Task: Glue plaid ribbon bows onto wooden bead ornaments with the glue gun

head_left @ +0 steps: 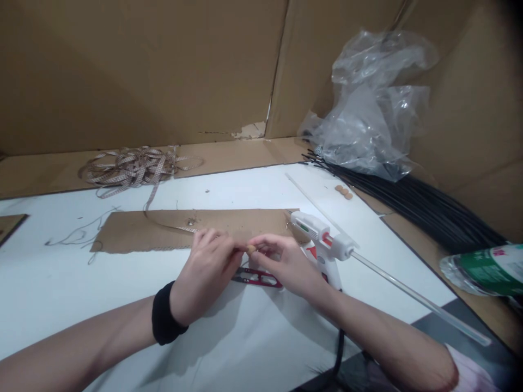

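My left hand (210, 264), with a black band on its wrist, is closed, and a narrow checked ribbon (182, 228) runs into it from the left. My right hand (286, 261) pinches a small tan round piece (250, 249) between thumb and fingers. The fingertips of both hands meet at this piece, so the ribbon's end is hidden. Beneath the hands, red-handled thread snips (263, 279) lie on the white table. Just behind my fingers is a flat cardboard strip (139, 231). A white glue gun (312, 226) lies beside my right hand, a clear glue stick (420, 296) jutting from its rear.
A heap of checked ribbon (134, 166) lies at the back left. Tan discs (344, 191), another clear stick (308, 198) and a bundle of black rods (412, 201) are at right. A plastic bag (371, 109) and green-labelled bottle (490, 269) stand near cardboard walls (143, 71).
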A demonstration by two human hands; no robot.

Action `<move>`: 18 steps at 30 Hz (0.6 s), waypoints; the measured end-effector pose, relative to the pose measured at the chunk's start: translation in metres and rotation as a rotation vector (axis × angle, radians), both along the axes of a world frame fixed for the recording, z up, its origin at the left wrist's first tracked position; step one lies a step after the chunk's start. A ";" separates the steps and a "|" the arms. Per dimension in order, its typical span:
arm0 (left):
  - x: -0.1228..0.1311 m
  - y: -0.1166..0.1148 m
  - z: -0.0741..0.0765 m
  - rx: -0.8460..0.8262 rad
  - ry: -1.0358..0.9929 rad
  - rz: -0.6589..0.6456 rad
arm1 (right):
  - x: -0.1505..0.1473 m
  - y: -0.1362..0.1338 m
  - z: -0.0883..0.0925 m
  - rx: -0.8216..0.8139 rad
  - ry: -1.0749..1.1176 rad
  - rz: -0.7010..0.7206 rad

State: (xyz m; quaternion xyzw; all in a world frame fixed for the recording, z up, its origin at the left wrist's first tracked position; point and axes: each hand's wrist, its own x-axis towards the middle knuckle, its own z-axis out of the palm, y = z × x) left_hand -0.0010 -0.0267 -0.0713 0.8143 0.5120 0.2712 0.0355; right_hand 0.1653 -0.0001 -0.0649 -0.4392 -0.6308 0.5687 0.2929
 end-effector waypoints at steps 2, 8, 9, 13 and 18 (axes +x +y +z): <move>0.000 0.000 0.001 0.050 0.024 -0.001 | 0.000 0.000 -0.001 0.021 -0.022 -0.028; 0.003 -0.001 0.006 0.159 0.101 0.002 | -0.001 -0.001 -0.005 0.116 -0.049 -0.050; 0.003 -0.001 0.006 0.164 0.111 0.003 | -0.001 -0.002 -0.004 0.129 -0.062 -0.045; 0.005 -0.002 0.007 0.185 0.151 0.005 | -0.001 -0.005 -0.003 0.177 -0.100 -0.031; 0.007 -0.002 0.006 0.202 0.165 -0.012 | -0.001 -0.006 -0.001 0.184 -0.138 -0.019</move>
